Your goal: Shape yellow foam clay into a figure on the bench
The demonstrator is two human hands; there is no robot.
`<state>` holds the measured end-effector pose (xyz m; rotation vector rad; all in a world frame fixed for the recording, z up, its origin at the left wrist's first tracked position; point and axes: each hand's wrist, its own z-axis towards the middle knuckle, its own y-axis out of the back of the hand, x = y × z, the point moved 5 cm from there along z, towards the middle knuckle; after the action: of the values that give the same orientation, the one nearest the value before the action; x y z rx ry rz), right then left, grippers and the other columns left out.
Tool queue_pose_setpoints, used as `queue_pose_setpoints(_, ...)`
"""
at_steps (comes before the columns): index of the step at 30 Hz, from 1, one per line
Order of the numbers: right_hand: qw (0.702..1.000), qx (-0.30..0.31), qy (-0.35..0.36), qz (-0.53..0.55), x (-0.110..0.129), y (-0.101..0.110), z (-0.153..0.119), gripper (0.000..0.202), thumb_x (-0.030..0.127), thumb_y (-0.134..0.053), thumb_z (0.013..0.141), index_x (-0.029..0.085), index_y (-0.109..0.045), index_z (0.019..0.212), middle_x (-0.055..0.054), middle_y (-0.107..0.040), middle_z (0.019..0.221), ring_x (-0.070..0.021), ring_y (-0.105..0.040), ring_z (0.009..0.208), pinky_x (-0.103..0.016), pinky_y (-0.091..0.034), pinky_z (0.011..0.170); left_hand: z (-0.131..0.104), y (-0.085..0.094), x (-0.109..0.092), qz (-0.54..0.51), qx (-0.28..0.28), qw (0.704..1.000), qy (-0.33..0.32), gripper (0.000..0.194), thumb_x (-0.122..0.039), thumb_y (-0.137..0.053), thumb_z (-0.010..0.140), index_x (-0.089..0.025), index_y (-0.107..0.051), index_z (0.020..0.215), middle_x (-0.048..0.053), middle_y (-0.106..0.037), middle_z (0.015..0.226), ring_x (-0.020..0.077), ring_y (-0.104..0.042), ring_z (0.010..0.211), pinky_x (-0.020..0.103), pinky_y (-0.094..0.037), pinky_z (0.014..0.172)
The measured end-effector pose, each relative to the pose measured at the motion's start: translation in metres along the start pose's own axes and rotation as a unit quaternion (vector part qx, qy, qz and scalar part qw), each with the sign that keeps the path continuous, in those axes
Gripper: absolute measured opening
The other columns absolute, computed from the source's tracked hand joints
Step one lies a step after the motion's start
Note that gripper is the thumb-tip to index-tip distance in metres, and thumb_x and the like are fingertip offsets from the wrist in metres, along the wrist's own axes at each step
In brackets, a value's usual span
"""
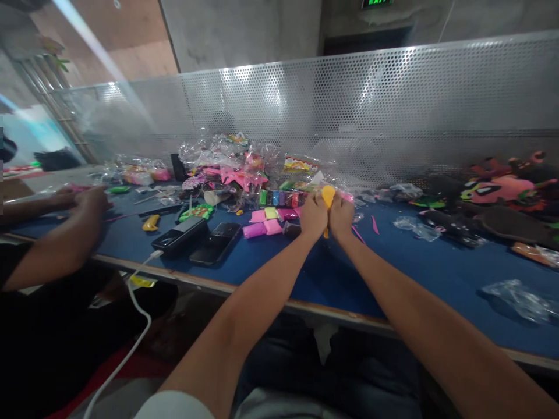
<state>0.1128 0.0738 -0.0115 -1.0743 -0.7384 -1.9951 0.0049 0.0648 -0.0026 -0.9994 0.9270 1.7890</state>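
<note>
My left hand [313, 215] and my right hand [341, 214] meet above the blue table, fingers curled and pressed together. Between them is a soft yellow-orange lump of modelling clay [328, 195], bulging out at the top, with a bit showing below. Both hands grip it; most of the fingertips are hidden. Just left of my hands lie small packs of pink and purple clay [263, 227] and a yellow pack [271, 214]. Behind these stands a row of coloured packs [282, 198]. A pink plastic clay knife [375, 224] rests to the right of my right hand.
A phone [216, 243] and a black power bank [180, 235] with a white cable lie left. A co-worker's hands [89, 203] work at far left. Plastic-wrapped pieces [231, 166] pile up behind, against a perforated metal screen [349, 110]. Dark figures [454, 227] and crumpled plastic [519, 298] lie right.
</note>
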Motion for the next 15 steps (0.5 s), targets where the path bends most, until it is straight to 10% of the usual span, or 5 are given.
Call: queue_pose_setpoints(15, 0.991, 0.011, -0.108, 0.081, -0.025, -0.008, 0.000, 0.037, 0.040, -0.051, 0.085, 0.022, -0.049, 0.053, 0.001, -0.047, 0.048, -0.0138, -0.041, 0.048, -0.029, -0.029, 0.046, 0.010, 0.008, 0.010, 0.072, 0.004, 0.997, -0.027, 0.036, -0.029, -0.042, 0.094, -0.020, -0.052, 0.061, 0.011, -0.070, 0.080, 0.0220, -0.063, 0.082, 0.032, -0.045, 0.080)
